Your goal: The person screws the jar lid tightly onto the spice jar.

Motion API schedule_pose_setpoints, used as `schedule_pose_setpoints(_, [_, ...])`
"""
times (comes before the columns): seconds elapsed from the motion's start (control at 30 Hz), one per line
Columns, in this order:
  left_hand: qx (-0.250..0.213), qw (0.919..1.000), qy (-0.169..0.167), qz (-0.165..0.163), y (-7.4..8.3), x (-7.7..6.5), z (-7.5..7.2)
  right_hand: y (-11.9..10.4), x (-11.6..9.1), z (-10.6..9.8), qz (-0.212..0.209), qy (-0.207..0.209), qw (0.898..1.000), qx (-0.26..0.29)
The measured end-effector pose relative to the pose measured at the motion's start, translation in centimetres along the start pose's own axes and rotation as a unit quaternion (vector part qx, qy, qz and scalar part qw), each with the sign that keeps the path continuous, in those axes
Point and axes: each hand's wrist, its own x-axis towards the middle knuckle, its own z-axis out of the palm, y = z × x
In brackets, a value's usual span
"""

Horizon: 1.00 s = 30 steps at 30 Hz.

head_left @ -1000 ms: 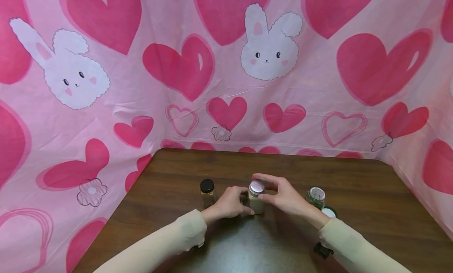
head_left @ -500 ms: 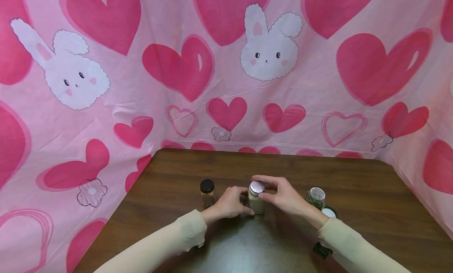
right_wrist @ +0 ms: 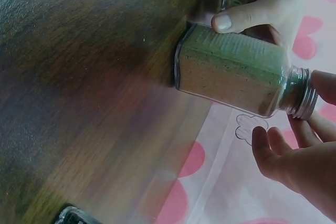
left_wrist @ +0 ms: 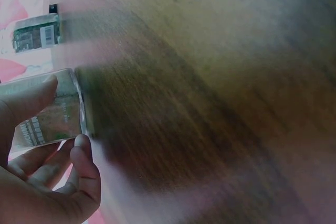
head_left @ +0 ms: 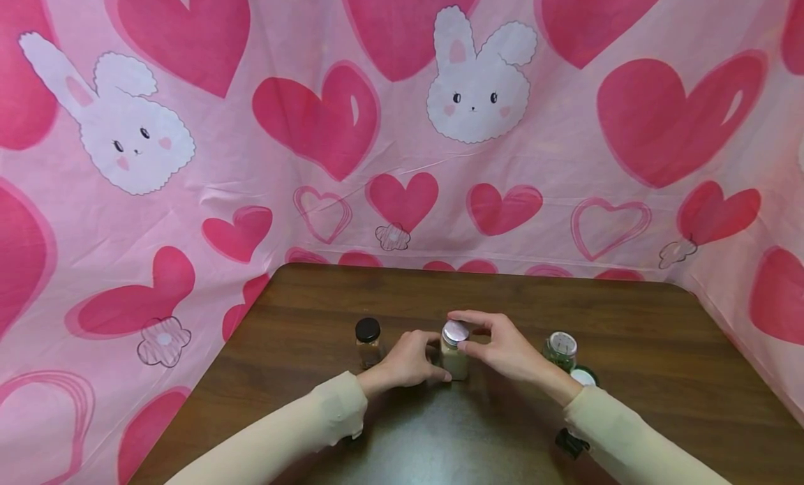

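The right hand (head_left: 502, 344) pinches a silver lid (head_left: 455, 332) between thumb and fingers, while the left hand (head_left: 407, 361) grips the square jar (head_left: 456, 365) beneath it, which stands upright on the wooden table (head_left: 326, 296). A slack left grip could let the square jar turn under any twist or tip over; if the lid came away suddenly, the jolt might spill powder. That jar looks filled almost to its shoulder — a fine, brownish powder. Left of the square jar stands a black-capped jar (head_left: 368, 350), its brownish contents too small to identify. Right of the square jar, beyond the right hand, sits a green-flake jar (head_left: 558, 356) with a perforated top — just beside it, a dark-rimmed cap (head_left: 585, 378).
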Motion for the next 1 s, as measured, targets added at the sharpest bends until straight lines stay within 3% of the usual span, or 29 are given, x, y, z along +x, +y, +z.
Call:
schedule_pose_setpoints(0.5, [-0.007,1.0,0.0,0.003,0.0,0.0,-0.1,-0.4,-0.3,0.6,0.029,0.043,0.999,-0.003])
schedule_pose_setpoints(1.0, [0.004,1.0,0.007,-0.004,0.0,0.0,0.2,-0.1,-0.6,1.1,0.01,0.071,0.997,-0.032])
